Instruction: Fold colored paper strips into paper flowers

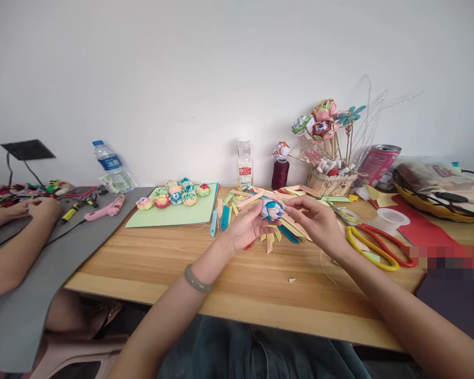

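A folded paper flower (272, 210) in white, blue and peach is held up above the wooden table (174, 263). My left hand (247, 227) grips it from the left, thumb against its side. From the right, my right hand (314, 218) pinches at the flower's edge with thumb and forefinger. Under and behind both hands lies a pile of folded coloured paper strips (225, 217). To the left, several finished paper flowers (176, 197) rest on a green paper sheet (158, 220).
Scissors (379, 247) with yellow and red handles lie at the right. Behind stand a clear bottle (244, 166), a dark thread spool (280, 175) and a basket (332, 184) of paper flowers. At far left, another person's hands (43, 208) work near a pink glue gun (105, 209).
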`<state>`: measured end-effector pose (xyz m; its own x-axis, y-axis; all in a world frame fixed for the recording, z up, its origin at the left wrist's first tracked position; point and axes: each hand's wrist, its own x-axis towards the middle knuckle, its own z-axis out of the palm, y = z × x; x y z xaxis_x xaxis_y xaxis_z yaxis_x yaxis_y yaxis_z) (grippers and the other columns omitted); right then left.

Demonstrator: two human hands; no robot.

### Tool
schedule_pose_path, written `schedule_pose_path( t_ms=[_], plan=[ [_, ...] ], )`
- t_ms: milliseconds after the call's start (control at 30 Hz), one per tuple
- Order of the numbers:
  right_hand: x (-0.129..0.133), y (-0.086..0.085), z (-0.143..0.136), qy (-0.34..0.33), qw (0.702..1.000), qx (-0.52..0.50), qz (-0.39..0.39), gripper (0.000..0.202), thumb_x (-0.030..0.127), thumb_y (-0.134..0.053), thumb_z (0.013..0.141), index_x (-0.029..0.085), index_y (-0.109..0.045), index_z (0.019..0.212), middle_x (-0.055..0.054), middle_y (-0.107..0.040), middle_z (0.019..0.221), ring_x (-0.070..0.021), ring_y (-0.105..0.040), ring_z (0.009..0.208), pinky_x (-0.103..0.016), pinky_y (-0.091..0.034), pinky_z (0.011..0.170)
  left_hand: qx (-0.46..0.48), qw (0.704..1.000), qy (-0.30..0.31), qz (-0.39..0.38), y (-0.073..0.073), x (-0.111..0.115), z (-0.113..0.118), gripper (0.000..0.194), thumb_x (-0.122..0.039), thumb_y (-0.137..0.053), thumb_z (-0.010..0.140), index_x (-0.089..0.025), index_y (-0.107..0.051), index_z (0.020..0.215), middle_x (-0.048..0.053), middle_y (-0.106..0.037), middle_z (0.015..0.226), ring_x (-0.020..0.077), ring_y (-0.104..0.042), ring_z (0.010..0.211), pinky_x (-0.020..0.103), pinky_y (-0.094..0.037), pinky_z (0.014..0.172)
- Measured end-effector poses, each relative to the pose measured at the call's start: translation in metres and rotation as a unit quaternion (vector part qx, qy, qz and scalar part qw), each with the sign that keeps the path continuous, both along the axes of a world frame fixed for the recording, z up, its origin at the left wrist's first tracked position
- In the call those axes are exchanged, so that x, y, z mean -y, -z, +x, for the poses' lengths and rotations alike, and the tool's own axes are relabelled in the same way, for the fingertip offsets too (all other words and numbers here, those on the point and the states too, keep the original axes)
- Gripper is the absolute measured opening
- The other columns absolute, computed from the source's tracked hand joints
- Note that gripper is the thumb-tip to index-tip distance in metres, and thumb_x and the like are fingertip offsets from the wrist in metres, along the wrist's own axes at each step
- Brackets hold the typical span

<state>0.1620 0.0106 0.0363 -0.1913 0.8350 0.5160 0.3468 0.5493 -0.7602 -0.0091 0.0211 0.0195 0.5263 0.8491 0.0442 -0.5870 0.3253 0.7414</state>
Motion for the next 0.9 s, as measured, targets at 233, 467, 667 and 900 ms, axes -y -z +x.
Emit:
schedule_pose_path(
  t_ms=[233,467,667,900],
  plan=[
    [0.0013,-0.0058,0.0034,-0.050,0.992,-0.055,-0.101,0.021,0.037,-0.053,0.079,0.017,-0.056,0.071,0.002,-0.050,0.063,-0.0097,-0.044,0.055,-0.023,-0.035,0.050,0.032,0.999,0.033,0.011,0.0044,-0.0008,0.0017,0.025,-0.025,-0.038,0.089,-0.014,-0.057,0.102,0.009,-0.067,0.087,0.0182,-0.068,0.079,0.022,-0.055,0.063],
    [0.0030,-0.0051,0.0055,-0.080,0.990,0.116,0.005,0.018,0.027,-0.047,0.082,0.017,-0.053,0.069,0.000,-0.052,0.066,-0.0111,-0.046,0.059,-0.023,-0.035,0.052,-0.056,0.995,0.082,-0.030,0.0053,-0.0045,-0.0024,0.035,-0.040,-0.043,0.084,-0.016,-0.055,0.107,0.009,-0.067,0.080,0.0210,-0.067,0.067,0.026,-0.053,0.046],
    [0.0041,-0.0047,0.0041,-0.090,0.987,0.131,0.015,0.017,0.024,-0.046,0.082,0.017,-0.052,0.068,0.001,-0.051,0.063,-0.0097,-0.045,0.056,-0.021,-0.034,0.048,-0.071,0.994,0.080,-0.009,0.0044,-0.0020,-0.0027,0.019,-0.023,-0.054,0.076,-0.016,-0.056,0.095,0.005,-0.065,0.077,0.0195,-0.067,0.068,0.026,-0.054,0.048],
    [0.0018,-0.0029,0.0058,-0.101,0.991,0.090,-0.024,0.018,0.028,-0.048,0.082,0.017,-0.053,0.069,0.001,-0.050,0.064,-0.0095,-0.045,0.055,-0.021,-0.035,0.048,-0.053,0.994,0.087,-0.029,0.0021,-0.0028,-0.0026,0.019,-0.020,-0.055,0.073,-0.016,-0.054,0.092,0.004,-0.064,0.077,0.0220,-0.067,0.068,0.024,-0.053,0.043]
  ],
)
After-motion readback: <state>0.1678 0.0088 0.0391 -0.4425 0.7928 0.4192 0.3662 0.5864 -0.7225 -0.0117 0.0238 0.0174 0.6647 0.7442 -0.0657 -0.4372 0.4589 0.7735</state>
